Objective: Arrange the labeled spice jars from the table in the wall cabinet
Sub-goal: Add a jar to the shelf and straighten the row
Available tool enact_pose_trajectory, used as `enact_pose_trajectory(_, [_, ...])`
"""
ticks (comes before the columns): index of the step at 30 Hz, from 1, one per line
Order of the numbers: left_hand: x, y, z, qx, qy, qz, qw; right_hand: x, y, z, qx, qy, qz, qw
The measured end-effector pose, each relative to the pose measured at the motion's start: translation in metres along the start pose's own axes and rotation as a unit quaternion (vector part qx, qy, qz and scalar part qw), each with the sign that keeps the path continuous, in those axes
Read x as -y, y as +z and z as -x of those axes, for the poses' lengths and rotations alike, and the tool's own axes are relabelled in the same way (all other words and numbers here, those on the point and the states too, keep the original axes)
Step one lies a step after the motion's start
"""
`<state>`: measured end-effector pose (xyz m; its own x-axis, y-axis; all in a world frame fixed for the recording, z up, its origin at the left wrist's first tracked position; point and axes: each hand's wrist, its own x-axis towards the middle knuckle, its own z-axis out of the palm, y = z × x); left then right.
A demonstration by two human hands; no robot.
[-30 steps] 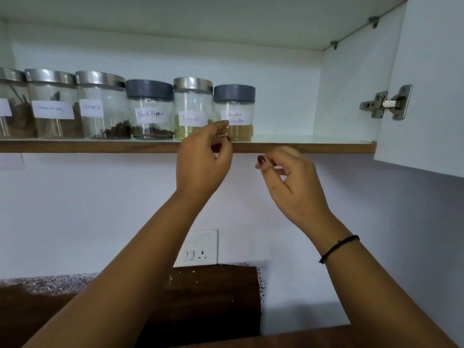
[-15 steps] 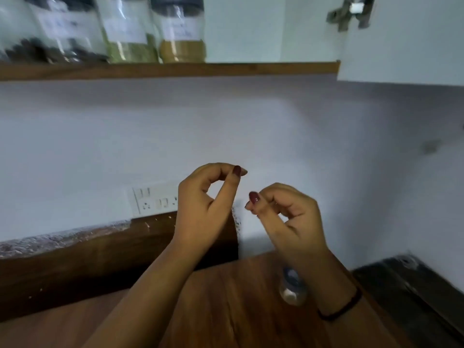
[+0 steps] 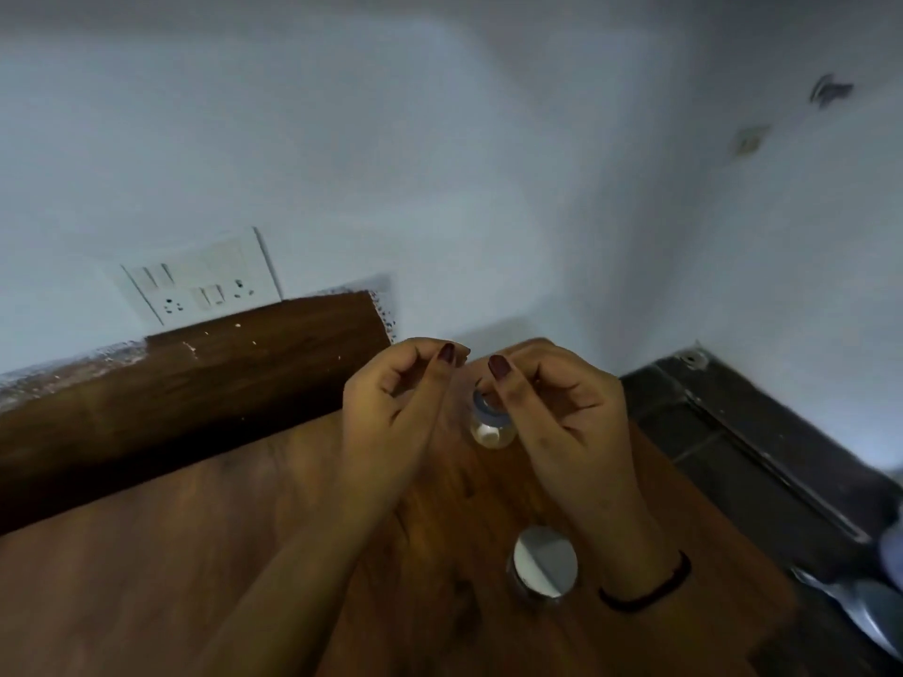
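Above the brown wooden table (image 3: 234,554), my left hand (image 3: 391,403) and right hand (image 3: 571,417) hover, fingers curled on nothing. Behind my right thumb a small clear blue-lidded jar (image 3: 492,432) stands half hidden and blurred; a silver-lidded glass jar (image 3: 545,560) sits by my right wrist.

I read two jars on the table (image 3: 195,554). The far jar (image 3: 491,430) shows between the left hand (image 3: 391,408) and the right hand (image 3: 571,412) (which hides its right edge). The near jar (image 3: 545,561) stands closer to me, just left of the right wrist (image 3: 630,549). Behind the table, a socket plate (image 3: 205,280) sits on the wall (image 3: 440,163) above a wooden panel (image 3: 220,354).
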<state>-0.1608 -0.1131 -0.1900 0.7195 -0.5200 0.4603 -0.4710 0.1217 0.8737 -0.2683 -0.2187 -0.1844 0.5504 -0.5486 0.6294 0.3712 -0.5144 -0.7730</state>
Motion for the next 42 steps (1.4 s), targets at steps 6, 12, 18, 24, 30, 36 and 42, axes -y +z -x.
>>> enact_pose_trajectory(6, [0.016,0.022,0.030,0.044,-0.037,-0.023,0.998,-0.026,-0.022,0.038,-0.032,0.064,-0.011,0.997])
enact_pose_trajectory(12, [0.032,0.044,0.061,0.087,-0.069,-0.028,0.993,-0.041,-0.041,0.070,-0.038,0.105,-0.011,0.994])
enact_pose_trajectory(18, [0.065,0.062,0.095,0.129,-0.123,-0.043,0.983,-0.065,-0.058,0.099,-0.019,0.150,0.039,0.988])
enact_pose_trajectory(24, [0.109,0.070,0.129,0.244,-0.154,-0.191,0.938,-0.074,-0.068,0.129,0.016,0.192,0.126,0.973])
enact_pose_trajectory(30, [0.137,0.079,0.146,0.301,-0.168,-0.242,0.907,-0.099,-0.067,0.155,0.099,0.286,0.170,0.938])
enact_pose_trajectory(36, [0.150,0.085,0.153,0.320,-0.179,-0.213,0.905,-0.130,-0.073,0.175,0.212,0.306,0.280,0.885])
enact_pose_trajectory(42, [0.173,0.095,0.159,0.307,-0.195,-0.220,0.905,-0.134,-0.078,0.178,0.156,0.371,0.193,0.895])
